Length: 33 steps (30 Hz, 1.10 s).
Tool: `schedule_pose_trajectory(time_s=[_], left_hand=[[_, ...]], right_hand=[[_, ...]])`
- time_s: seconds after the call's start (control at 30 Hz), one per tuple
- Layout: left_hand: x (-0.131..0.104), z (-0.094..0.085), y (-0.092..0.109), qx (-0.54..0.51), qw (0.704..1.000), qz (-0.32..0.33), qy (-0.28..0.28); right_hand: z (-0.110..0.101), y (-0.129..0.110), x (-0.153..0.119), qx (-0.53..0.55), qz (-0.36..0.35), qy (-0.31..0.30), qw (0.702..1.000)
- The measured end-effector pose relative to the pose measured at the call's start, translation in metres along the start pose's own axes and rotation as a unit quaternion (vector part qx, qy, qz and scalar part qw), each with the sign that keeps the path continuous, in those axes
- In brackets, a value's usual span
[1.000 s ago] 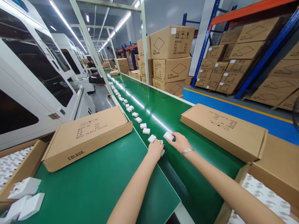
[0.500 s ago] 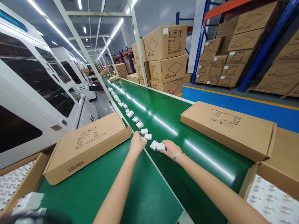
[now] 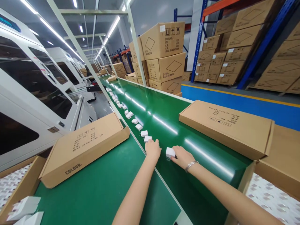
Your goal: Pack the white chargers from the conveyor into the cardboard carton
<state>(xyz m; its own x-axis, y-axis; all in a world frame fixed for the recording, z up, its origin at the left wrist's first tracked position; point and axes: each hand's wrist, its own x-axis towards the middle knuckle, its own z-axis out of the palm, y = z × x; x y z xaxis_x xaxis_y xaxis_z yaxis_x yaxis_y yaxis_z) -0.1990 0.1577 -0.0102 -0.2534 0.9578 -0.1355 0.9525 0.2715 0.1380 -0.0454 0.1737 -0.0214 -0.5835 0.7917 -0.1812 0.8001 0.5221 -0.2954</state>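
A line of small white plug adapters runs along the left side of the green conveyor belt. My right hand is closed on a white adapter, gripping its right end just over the belt. My left hand reaches over the belt's left edge, right by the nearest adapter in the line. Its fingers are bent and point down; what they hold, if anything, is hidden under the hand.
Closed cartons lie on the left worktop and at the belt's right side. Open boxes of white adapters stand at the lower left and lower right. A pale metal post rises beside the belt.
Both hands have moved to the right and slightly nearer. The right hand's adapter has moved with it. One adapter that lay between the hands is out of sight.
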Motion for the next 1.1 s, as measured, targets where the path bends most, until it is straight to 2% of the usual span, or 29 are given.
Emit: schedule_pose_trajectory(time_s=[0.1, 0.2, 0.3, 0.4, 0.5, 0.6, 0.67, 0.73, 0.87, 0.97, 1.1], left_hand=[[0.001, 0.002, -0.002, -0.012, 1.000, -0.020, -0.011], [0.001, -0.002, -0.007, -0.057, 0.998, -0.008, -0.039], [-0.005, -0.006, -0.011, -0.120, 0.989, 0.057, -0.064], [-0.017, -0.002, -0.009, -0.192, 0.967, 0.143, -0.081], [-0.030, 0.008, -0.004, -0.249, 0.943, 0.197, -0.100], [-0.040, 0.013, 0.002, -0.235, 0.948, 0.185, -0.113], [-0.048, 0.012, 0.005, -0.213, 0.955, 0.173, -0.111], [-0.057, 0.010, 0.004, -0.167, 0.970, 0.158, -0.080], [-0.072, 0.011, -0.007, -0.091, 0.986, 0.129, 0.047], [-0.078, 0.018, -0.020, -0.142, 0.975, 0.129, 0.110], [-0.079, 0.024, -0.027, -0.166, 0.964, 0.155, 0.136]], right_hand=[[0.000, -0.001, -0.001, -0.009, 0.000, -0.006, 1.000], [-0.012, 0.003, -0.001, -0.017, 0.001, -0.034, 0.999], [-0.030, 0.008, -0.002, -0.050, 0.012, -0.069, 0.996], [-0.041, 0.006, -0.003, -0.098, 0.031, -0.097, 0.990], [-0.039, 0.000, -0.007, -0.125, 0.021, -0.121, 0.985], [-0.032, -0.004, -0.016, -0.132, -0.016, -0.118, 0.984], [-0.030, -0.004, -0.025, -0.137, -0.036, -0.092, 0.986], [-0.029, -0.003, -0.033, -0.141, -0.065, -0.056, 0.986], [-0.026, -0.003, -0.039, -0.131, -0.159, -0.021, 0.978], [-0.015, -0.005, -0.035, -0.120, -0.186, -0.018, 0.975], [0.001, -0.006, -0.027, -0.089, -0.171, -0.011, 0.981]])
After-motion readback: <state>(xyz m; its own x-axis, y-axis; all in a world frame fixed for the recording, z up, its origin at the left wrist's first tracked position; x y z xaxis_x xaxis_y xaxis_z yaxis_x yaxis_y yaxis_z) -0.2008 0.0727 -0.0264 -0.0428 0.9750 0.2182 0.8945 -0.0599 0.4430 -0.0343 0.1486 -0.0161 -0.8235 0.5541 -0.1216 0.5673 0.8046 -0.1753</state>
